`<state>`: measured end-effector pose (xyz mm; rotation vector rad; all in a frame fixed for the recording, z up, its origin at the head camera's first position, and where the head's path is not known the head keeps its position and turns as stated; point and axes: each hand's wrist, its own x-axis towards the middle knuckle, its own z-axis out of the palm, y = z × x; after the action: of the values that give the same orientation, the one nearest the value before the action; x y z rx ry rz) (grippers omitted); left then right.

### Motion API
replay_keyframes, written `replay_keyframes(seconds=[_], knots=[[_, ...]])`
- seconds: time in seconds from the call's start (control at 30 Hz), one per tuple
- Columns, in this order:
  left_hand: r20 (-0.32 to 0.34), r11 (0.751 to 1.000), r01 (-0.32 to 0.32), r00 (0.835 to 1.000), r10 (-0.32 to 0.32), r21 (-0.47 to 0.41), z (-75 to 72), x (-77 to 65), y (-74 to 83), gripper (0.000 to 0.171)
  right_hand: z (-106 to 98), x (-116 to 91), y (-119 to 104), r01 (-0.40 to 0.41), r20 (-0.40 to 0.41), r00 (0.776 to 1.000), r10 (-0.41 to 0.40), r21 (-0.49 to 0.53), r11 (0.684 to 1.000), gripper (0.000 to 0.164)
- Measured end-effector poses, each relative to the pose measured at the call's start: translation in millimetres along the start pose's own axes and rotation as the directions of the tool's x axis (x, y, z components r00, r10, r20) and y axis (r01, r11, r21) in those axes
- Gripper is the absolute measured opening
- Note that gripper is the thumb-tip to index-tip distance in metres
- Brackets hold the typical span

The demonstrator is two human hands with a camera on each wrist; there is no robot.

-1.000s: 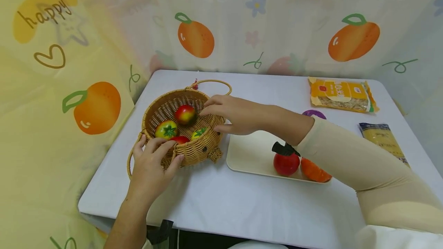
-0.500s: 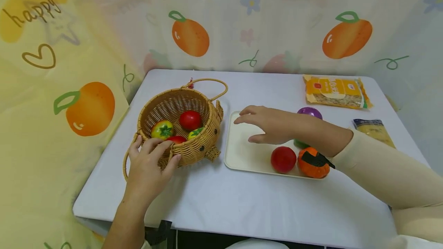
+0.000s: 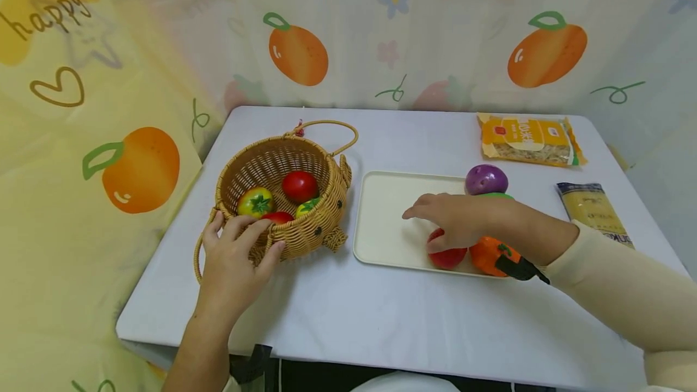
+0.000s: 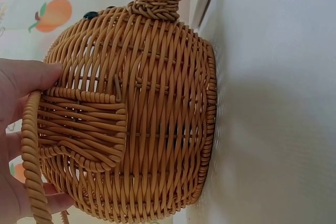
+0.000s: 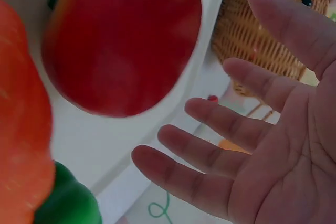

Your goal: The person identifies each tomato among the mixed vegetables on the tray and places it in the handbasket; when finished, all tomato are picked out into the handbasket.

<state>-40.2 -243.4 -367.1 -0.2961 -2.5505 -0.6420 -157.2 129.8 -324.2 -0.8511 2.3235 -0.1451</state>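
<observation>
My left hand (image 3: 238, 259) grips the near rim of a wicker basket (image 3: 313, 241) with an animal face. In the left wrist view the thumb (image 4: 37, 74) lies on the outside of its woven wall (image 4: 168, 114). Inside the basket are a red fruit (image 3: 300, 186), a yellow-green tomato (image 3: 256, 202) and other pieces partly hidden by the rim. My right hand (image 3: 463, 219) is over the cream tray (image 3: 389, 210), fingers spread and holding nothing. Below it sits a round red fruit (image 3: 448, 259), which in the right wrist view lies apart from the fingers (image 5: 168, 166).
Beside the red fruit on the tray lie an orange ribbed vegetable (image 3: 484, 254), a purple onion-like piece (image 3: 486, 179) and a green piece (image 5: 71, 198), mostly hidden by the arm. A yellow food packet (image 3: 530, 140) and a tan packet (image 3: 593, 210) lie to the right.
My right hand has moved right, from the basket to above the red fruit on the tray. The fruit in the basket has rolled, now showing a red side. The left hand stays on the rim.
</observation>
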Motion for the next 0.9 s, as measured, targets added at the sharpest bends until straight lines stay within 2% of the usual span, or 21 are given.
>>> replay_keyframes(seconds=[0.2, 0.37, 0.67, 0.9], knots=[[-0.005, 1.0, -0.008, 1.0, 0.008, 0.002, 0.4, -0.4, -0.8, 0.035, 16, 2, 1, -0.034, 0.061, 0.998, 0.034, -0.002, 0.999, 0.073], [0.007, 1.0, 0.013, 1.0, -0.013, 0.001, -0.1, -0.9, 0.0, 0.036, 23, 2, 2, -0.034, 0.09, 0.995, 0.034, -0.006, 0.999, 0.073], [0.016, 1.0, 0.029, 0.999, -0.029, -0.001, -1.3, -0.4, 1.1, 0.036, 25, -1, 2, -0.041, 0.1, 0.994, 0.041, -0.007, 0.999, 0.067], [0.017, 1.0, 0.029, 0.999, -0.029, 0.004, -0.7, -0.6, 1.0, 0.036, 24, -1, 2, -0.05, 0.101, 0.994, 0.052, -0.019, 0.999, 0.055]])
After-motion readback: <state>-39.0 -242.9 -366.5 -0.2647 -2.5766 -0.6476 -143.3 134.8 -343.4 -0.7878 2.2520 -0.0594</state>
